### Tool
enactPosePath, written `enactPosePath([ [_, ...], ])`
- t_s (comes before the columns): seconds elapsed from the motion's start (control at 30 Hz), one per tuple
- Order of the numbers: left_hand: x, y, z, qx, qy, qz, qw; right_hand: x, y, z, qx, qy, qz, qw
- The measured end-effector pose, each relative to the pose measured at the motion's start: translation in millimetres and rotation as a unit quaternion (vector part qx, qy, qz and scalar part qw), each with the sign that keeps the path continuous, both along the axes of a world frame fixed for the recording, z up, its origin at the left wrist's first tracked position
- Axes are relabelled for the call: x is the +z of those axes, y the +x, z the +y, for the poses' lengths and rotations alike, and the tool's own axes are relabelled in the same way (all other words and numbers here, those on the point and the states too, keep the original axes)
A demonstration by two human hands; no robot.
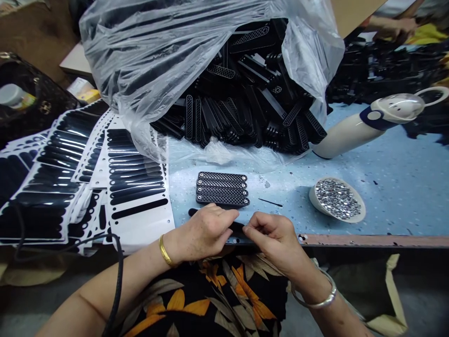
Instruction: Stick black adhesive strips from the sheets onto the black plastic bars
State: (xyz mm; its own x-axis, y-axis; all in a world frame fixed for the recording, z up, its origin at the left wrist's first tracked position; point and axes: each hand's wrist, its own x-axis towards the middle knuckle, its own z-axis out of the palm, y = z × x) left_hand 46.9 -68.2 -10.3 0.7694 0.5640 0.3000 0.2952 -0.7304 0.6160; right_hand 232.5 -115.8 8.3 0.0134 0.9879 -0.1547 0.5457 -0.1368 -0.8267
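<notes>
Holds a slim black piece [237,228] low at the front edge of a speckled blue table [393,182], between left hand [208,231] and right hand [275,238]. With the left, keeps fingers curled and thumb and forefinger clamped on the piece. With the right, pinches its near end between thumb and forefinger, other fingers folded in. To the left of the left hand, shows a dark rounded end [192,212]; cannot tell whether part of the same piece.

Just beyond the hands, shows four black textured bars [222,188] side by side, with a small silvery dot at each end. To their right, includes a thin dark pin-like tool [270,202] lying flat, then a white bowl [362,214] full of tiny shiny metal bits [336,199].

Farther back, shows a large heap of black parts [245,105] under open clear plastic [140,61], with a cream flask [345,135] leaning over beside it. At left, includes overlapping white sheets [140,227] with rows of glossy black strips [135,168]. At upper right, shows part of another person's hand [398,29] above more dark parts [379,70].
</notes>
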Motion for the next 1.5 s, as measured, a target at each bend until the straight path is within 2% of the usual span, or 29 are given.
enactPosePath([
  [0.3,-2.3,-0.7,-0.5,-0.004,-0.001,-0.008,1.000,-3.0,-0.5,2.0,-0.011,-0.029,0.012,0.999],
  [0.67,2.2,-0.2,1.4,-0.031,0.027,0.026,0.999,-7.1,0.5,0.6,-0.007,-0.001,-0.017,1.000],
  [1.0,-1.6,-0.1,2.7,-0.046,0.038,0.033,0.998,-10.1,-0.8,-0.6,0.002,0.033,-0.040,0.999],
  [1.13,-2.9,-0.1,2.5,-0.042,0.049,0.035,0.997,-16.5,2.2,-8.1,-0.008,0.067,-0.055,0.996],
  [1.33,-5.4,1.9,-0.1,-0.033,0.068,0.026,0.997,-31.5,-2.8,-20.6,-0.090,0.120,-0.065,0.987],
  [1.5,-12.9,-1.0,-3.1,-0.008,0.120,0.018,0.993,-36.4,-18.1,-20.6,-0.082,0.193,-0.153,0.966],
])
